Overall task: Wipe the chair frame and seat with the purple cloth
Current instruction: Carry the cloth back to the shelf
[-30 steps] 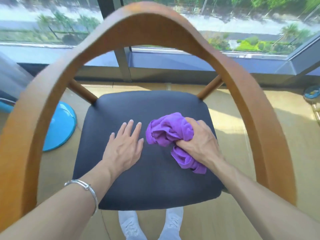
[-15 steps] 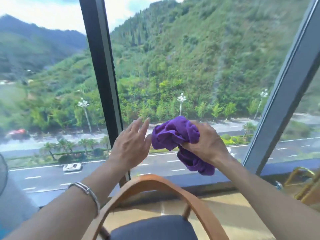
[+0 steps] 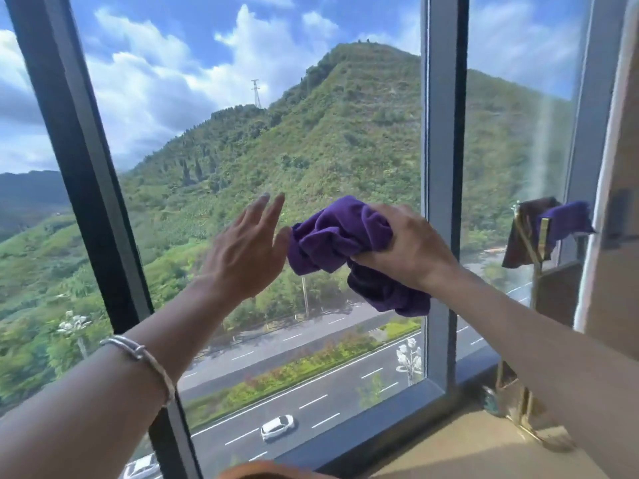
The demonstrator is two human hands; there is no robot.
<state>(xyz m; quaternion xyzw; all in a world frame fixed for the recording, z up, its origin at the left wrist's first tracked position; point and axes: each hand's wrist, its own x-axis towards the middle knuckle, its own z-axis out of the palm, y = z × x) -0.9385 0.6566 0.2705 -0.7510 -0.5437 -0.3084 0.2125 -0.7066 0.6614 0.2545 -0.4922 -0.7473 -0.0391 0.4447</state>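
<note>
My right hand (image 3: 408, 252) holds the purple cloth (image 3: 337, 236) bunched in a wad, fingers curled round it and thumb under; a tail of it hangs down toward five o'clock. My left hand (image 3: 247, 252) is at nine o'clock of the cloth, fingers straight and close together, pointing to twelve; its thumb side is at the cloth's edge, and I cannot tell whether it touches. Both hands are raised in the air in front of the window (image 3: 441, 188), well above the chair.

Of the chair, only a sliver of the wooden chair frame (image 3: 266, 473) shows at six o'clock; the seat is out of view. So no wiping is going on at this moment. I judge this a pause or a regrip of the cloth; how much of the frame and seat is done, I cannot tell from here. The cloth must come back down to six o'clock before any more wiping. A second purple cloth (image 3: 567, 219) hangs on a rack (image 3: 534, 257) at three o'clock.
</note>
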